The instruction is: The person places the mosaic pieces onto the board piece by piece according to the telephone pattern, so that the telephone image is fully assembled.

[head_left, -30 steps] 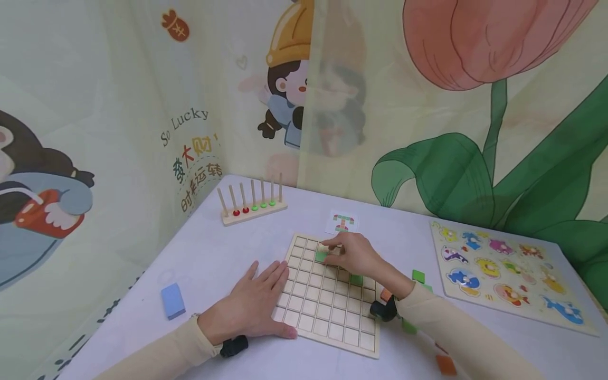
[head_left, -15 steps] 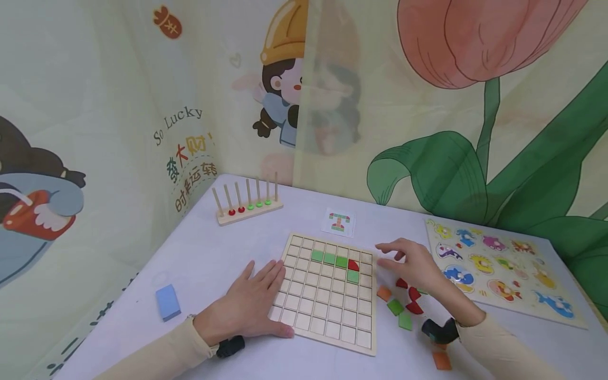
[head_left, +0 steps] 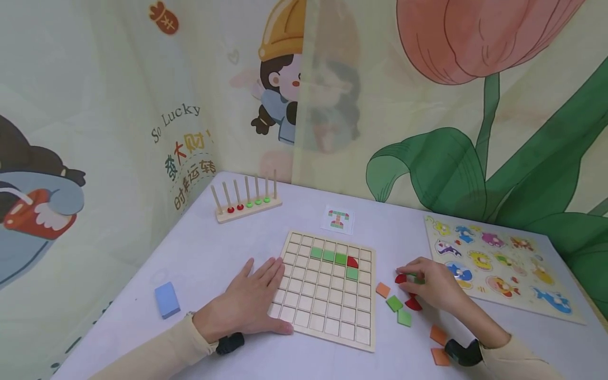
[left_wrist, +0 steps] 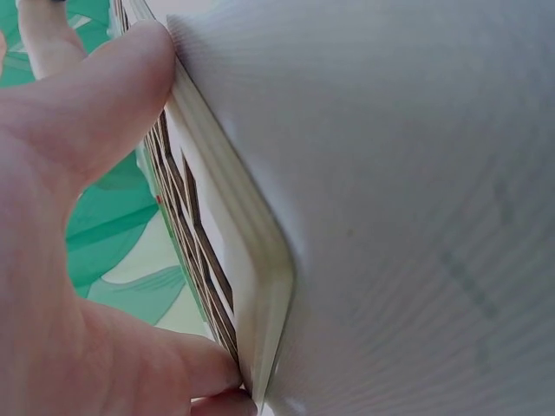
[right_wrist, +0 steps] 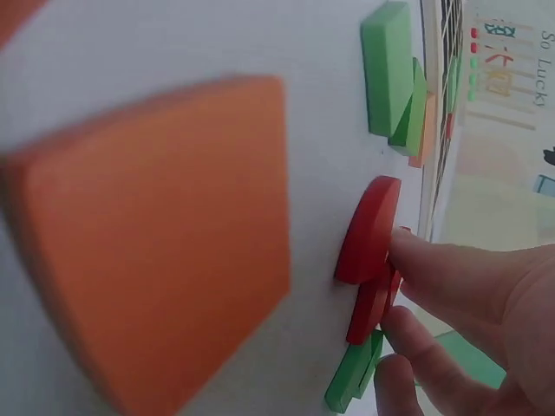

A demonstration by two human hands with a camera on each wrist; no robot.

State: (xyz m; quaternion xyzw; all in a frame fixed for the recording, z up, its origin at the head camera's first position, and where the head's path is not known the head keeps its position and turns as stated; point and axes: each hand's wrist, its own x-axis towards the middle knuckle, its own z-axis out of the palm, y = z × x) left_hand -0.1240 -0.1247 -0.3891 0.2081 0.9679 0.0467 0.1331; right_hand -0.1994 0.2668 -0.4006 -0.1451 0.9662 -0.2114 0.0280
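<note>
A wooden grid board [head_left: 328,306] lies on the table with several green square tiles [head_left: 328,256] and one red quarter-circle tile [head_left: 352,262] in its cells. My left hand [head_left: 249,301] rests along the board's left side, fingers spread; in the left wrist view, the thumb [left_wrist: 113,95] touches the board's edge [left_wrist: 251,217]. To the right of the board, my right hand [head_left: 434,282] pinches a red quarter-circle tile [head_left: 401,278] between thumb and index finger, still at table level. Another red tile [head_left: 413,303] lies just under that hand, with a red tile [right_wrist: 368,230] also close by in the right wrist view.
Loose green tiles [head_left: 394,303] and orange tiles [head_left: 382,290] lie right of the board. A pattern card [head_left: 338,219] and a peg stand [head_left: 249,210] are behind it. An animal puzzle board [head_left: 503,269] lies at right, a blue block [head_left: 167,300] at left.
My right hand has left the board's green tiles and moved right and toward me to the loose red tiles, taking hold of one. The left hand has stayed at the board's edge.
</note>
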